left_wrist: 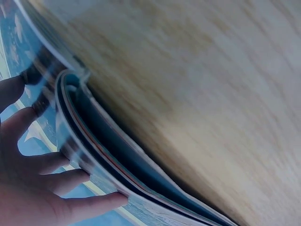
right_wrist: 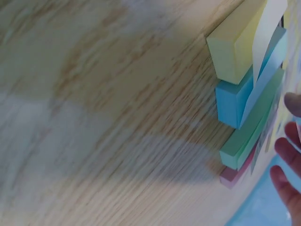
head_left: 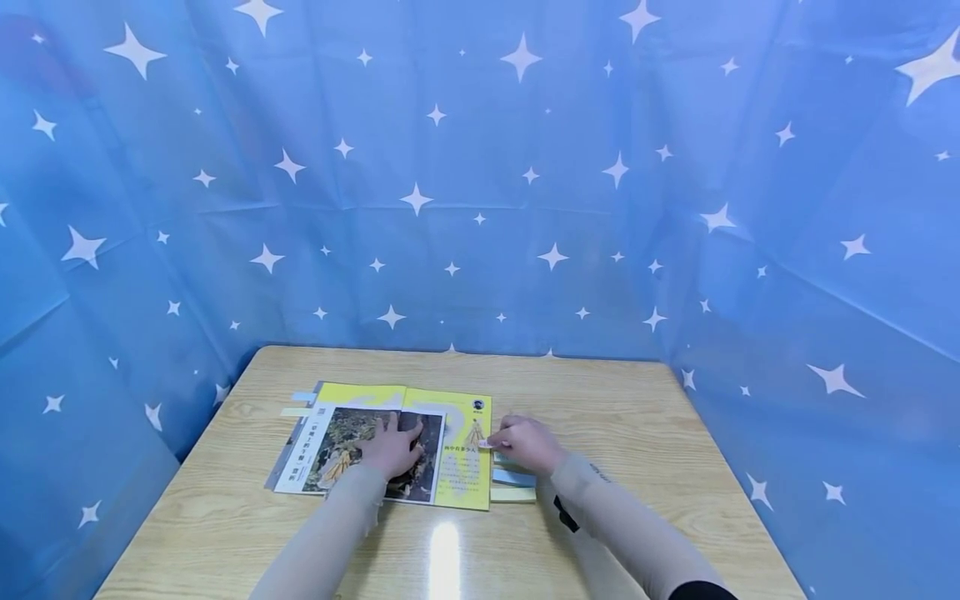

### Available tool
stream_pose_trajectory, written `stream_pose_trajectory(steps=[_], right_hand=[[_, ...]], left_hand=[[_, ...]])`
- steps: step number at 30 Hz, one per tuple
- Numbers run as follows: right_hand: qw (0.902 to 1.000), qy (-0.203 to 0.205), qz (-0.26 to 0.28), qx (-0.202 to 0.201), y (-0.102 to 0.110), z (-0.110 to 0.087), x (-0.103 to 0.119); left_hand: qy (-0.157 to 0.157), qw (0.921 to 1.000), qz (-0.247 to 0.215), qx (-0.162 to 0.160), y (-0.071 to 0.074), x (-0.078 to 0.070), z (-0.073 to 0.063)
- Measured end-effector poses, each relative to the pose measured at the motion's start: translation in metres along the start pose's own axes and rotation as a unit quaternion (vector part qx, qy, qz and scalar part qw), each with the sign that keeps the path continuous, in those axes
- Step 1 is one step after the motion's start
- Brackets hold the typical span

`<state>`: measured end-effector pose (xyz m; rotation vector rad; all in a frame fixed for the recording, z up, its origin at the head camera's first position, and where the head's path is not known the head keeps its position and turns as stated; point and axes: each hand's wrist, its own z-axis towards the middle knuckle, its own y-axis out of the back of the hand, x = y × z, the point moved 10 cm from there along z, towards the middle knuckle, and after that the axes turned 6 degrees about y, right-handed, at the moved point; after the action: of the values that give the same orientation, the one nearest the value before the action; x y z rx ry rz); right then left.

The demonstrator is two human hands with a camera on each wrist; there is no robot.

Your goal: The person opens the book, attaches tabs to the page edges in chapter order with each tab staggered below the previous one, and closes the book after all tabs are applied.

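Observation:
An open magazine (head_left: 468, 487) lies on the table, with a large photo on its left page and a yellow right page. My left hand (head_left: 392, 450) rests on the photo with fingers spread; in the left wrist view its straight fingers (left_wrist: 96, 205) touch the page above the fanned page edges. At the right page's outer edge my right hand (head_left: 528, 443) pinches a small pale sticky note (head_left: 484, 444). Beside that edge are yellow (right_wrist: 223, 59), blue (right_wrist: 229, 104), green (right_wrist: 230, 156) and pink (right_wrist: 230, 178) sticky note pads, partly hidden by the magazine.
A blue tab (head_left: 303, 397) and a yellow tab (head_left: 295, 412) stick out from the magazine's left side. The wooden table (head_left: 622, 408) is bounded at the back and sides by a blue star-patterned curtain (head_left: 480, 167). Light glares off the table's front.

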<state>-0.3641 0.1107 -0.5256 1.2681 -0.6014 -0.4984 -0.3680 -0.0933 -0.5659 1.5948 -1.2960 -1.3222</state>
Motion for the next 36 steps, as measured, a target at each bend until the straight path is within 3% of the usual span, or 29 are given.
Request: stream_pose_trajectory(steps=[10, 19, 36], right_hand=[[0.9996, -0.018, -0.019, 0.01, -0.003, 0.002, 0.003], [0.9999, 0.007, -0.015, -0.002, -0.001, 0.003, 0.009], [0.9968, -0.009, -0.04, 0.069, -0.014, 0.005, 0.004]], left_hand=[[0.002, 1.0, -0.003, -0.002, 0.001, 0.001, -0.001], [0.007, 0.9999, 0.007, -0.001, 0.0, 0.002, 0.0], [-0.003, 1.0, 0.003, -0.006, 0.002, -0.001, -0.003]])
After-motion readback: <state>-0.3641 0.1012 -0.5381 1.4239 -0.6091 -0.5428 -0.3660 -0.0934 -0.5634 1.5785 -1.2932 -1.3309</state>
